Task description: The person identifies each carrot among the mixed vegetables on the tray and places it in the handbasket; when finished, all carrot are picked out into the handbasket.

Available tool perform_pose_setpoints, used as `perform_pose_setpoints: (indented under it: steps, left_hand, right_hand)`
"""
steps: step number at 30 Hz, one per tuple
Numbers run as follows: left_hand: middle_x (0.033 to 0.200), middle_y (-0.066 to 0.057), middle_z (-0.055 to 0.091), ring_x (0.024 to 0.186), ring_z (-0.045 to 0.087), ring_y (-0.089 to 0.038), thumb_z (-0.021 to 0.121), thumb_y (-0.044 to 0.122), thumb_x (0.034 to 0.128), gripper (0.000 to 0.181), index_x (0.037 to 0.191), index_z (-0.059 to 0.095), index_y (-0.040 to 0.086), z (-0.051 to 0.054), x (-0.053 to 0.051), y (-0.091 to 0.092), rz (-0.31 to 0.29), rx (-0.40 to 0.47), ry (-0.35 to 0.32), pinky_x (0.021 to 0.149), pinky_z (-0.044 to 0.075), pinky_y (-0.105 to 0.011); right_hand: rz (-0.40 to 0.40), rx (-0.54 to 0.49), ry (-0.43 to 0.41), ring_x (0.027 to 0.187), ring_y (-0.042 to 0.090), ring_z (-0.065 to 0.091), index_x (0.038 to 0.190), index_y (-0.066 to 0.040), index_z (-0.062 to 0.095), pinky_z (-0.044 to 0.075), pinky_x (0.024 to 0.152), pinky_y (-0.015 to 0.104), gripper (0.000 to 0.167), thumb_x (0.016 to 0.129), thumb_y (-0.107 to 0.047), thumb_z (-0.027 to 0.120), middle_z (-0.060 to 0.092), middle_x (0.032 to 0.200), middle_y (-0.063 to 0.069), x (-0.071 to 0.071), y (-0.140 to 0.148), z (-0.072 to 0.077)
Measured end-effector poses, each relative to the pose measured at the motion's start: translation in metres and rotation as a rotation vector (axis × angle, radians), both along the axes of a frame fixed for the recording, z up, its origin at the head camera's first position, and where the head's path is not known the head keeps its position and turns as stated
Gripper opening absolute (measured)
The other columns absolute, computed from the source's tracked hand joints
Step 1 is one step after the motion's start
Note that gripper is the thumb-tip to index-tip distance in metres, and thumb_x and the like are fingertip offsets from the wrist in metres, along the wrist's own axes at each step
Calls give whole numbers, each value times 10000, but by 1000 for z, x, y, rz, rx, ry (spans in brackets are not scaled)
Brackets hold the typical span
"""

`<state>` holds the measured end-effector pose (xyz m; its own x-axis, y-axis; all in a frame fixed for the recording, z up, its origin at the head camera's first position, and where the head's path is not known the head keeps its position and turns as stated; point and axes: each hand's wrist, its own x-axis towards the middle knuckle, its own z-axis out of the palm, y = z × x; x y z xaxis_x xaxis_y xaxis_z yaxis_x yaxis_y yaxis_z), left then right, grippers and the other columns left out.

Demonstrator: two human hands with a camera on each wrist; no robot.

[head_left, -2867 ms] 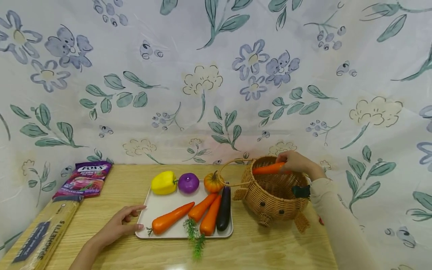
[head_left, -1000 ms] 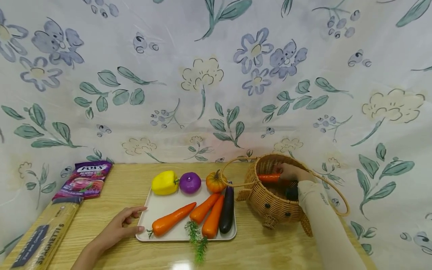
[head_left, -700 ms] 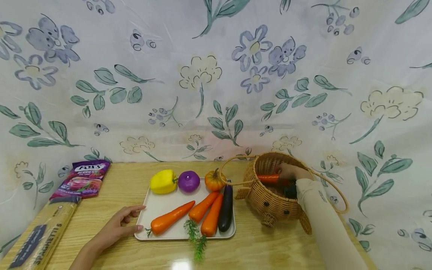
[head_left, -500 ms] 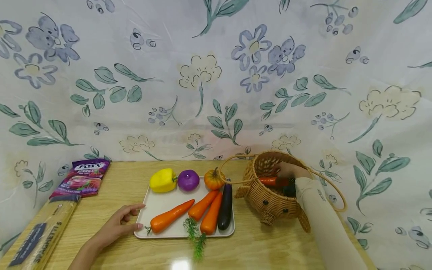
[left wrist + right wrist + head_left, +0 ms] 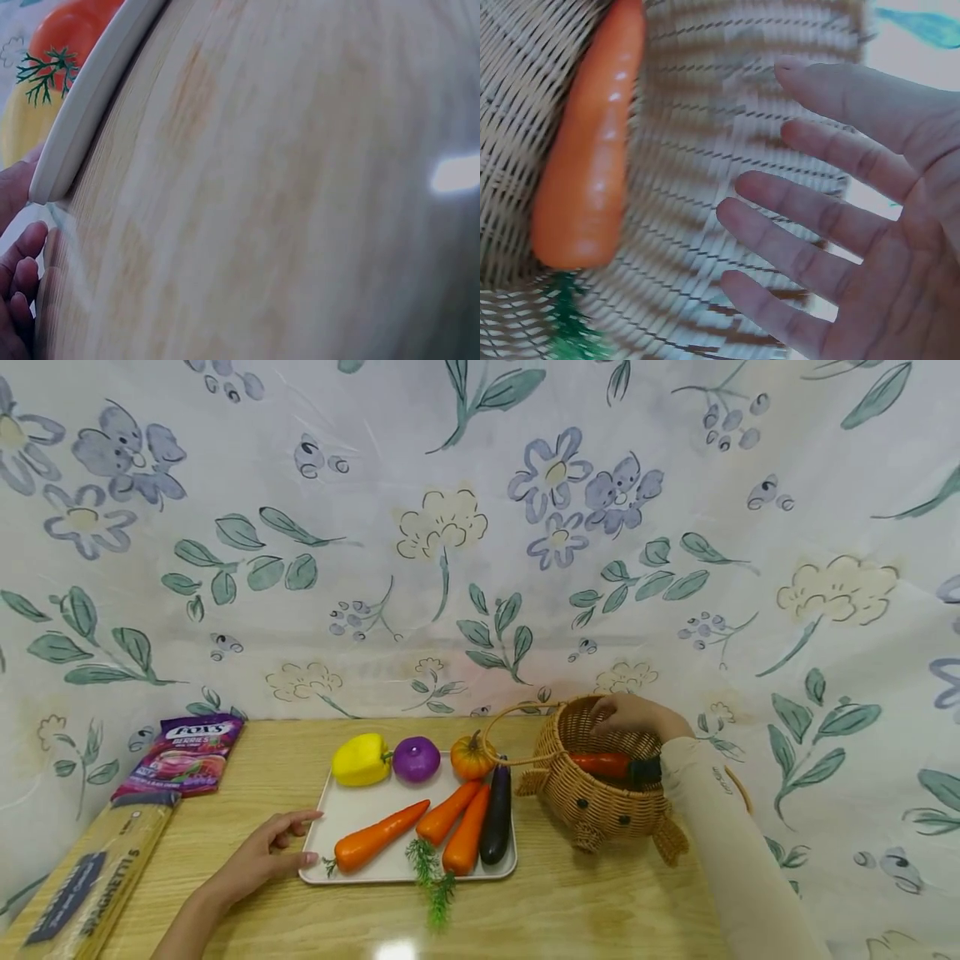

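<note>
My right hand [image 5: 630,714] is over the wicker pig basket [image 5: 592,797], fingers spread and touching no carrot. Inside lies an orange carrot [image 5: 592,157] with a green tuft [image 5: 574,322], apart from the fingertips. At the left rim of a white tray [image 5: 360,878] is my left hand [image 5: 258,858], index finger and thumb against the edge, other fingers loosely bent. On the tray are a carrot [image 5: 378,839], two more carrots [image 5: 447,812] with green tops over the front rim, a dark eggplant [image 5: 496,818], a yellow bell pepper [image 5: 360,760], a purple onion [image 5: 416,760] and a small pumpkin [image 5: 471,756].
At the left of the wooden table [image 5: 277,752] lie a purple Fox's candy bag [image 5: 187,756] and a spaghetti pack [image 5: 90,877]. A floral cloth [image 5: 420,468] hangs behind. One basket handle [image 5: 487,727] leans toward the pumpkin.
My right hand has let go of the carrot inside the basket and lifted up from it, its fingers opening. The left hand has stayed at the tray's edge.
</note>
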<state>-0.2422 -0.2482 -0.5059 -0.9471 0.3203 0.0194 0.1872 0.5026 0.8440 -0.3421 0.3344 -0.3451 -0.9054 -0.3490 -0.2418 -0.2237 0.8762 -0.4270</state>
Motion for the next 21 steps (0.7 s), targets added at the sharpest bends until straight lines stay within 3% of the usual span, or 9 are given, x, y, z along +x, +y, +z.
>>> perform_pose_setpoints:
  steps: [9,16,21]
  left_hand:
    - [1126,-101,483,923,377,-146,730,227,890,546,1386,551,84,-1,1,-2,6,-27,6,753,333,-246]
    - [1139,-113,489,935,385,-173,731,244,891,567,1401,539,88,-1,0,-3,4,-26,-18,764,338,-250]
    - [1141,-114,490,941,385,-192,739,251,884,581,1407,537,95,-1,1,-2,9,-27,-29,768,340,-255]
  right_hand:
    - [49,-112,110,1086,375,635,1254,59,605,483,956,525,437,926,-218,685,658,1191,236,20,-24,29]
    - [13,-198,225,986,306,655,1175,-8,649,516,883,494,345,929,-244,699,685,1081,173,51,-71,31]
    - [-20,-192,259,927,287,657,1167,-13,666,537,801,444,359,918,-268,711,679,1047,172,74,-110,28]
